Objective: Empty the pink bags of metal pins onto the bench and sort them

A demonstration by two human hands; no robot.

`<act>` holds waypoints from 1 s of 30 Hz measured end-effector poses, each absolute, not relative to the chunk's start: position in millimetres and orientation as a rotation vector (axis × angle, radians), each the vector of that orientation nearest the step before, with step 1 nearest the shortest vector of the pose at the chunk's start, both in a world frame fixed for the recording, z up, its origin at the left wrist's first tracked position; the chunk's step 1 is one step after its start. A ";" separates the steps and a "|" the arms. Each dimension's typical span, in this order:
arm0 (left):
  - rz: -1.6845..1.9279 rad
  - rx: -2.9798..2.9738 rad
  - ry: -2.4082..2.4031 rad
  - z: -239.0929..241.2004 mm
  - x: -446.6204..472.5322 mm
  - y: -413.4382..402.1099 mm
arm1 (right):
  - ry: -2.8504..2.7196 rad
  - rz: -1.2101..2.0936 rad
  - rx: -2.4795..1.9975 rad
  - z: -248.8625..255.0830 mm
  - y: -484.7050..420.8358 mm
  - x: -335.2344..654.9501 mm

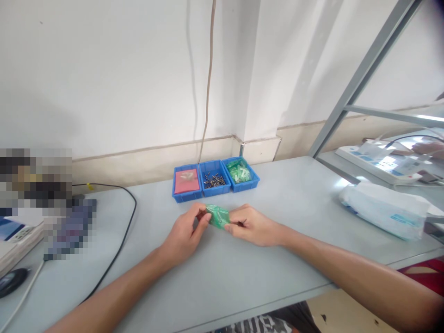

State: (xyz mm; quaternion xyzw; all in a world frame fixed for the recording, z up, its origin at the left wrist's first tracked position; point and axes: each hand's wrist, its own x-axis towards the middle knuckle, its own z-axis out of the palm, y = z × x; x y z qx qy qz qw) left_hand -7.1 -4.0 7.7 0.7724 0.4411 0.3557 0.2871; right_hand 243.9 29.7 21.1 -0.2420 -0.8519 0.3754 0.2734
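Observation:
A small green see-through plastic bag [218,216] is held a little above the table, between my two hands. My left hand [187,231] pinches its left end between thumb and fingers. At the bag's right end my right hand [255,225] grips with thumb and curled fingers. Something pale shows through the plastic, too unclear to name. Just beyond my hands stand three joined blue bins. The left bin [187,198] holds a pink sheet with a small clear bag on it, the middle bin [217,190] many small metal pins, and the right bin [246,186] green bags with white pieces.
A black cable [133,210] curves over the grey table [166,296] on the left, near a black mouse [13,281]. To the right lies a white plastic pack [385,208], beside a metal frame [364,60]. The wall rises behind the bins.

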 end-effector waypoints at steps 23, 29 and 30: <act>0.949 2.042 1.163 8.4 -7.1 -4.0 | -2.371 0.859 -0.652 16.5 30.9 244.3; 0.943 2.035 1.162 8.1 -7.4 -3.8 | -2.396 0.853 -0.637 17.1 31.2 244.5; 0.942 2.034 1.161 8.3 -7.3 -3.9 | -2.396 0.851 -0.634 17.0 31.1 244.6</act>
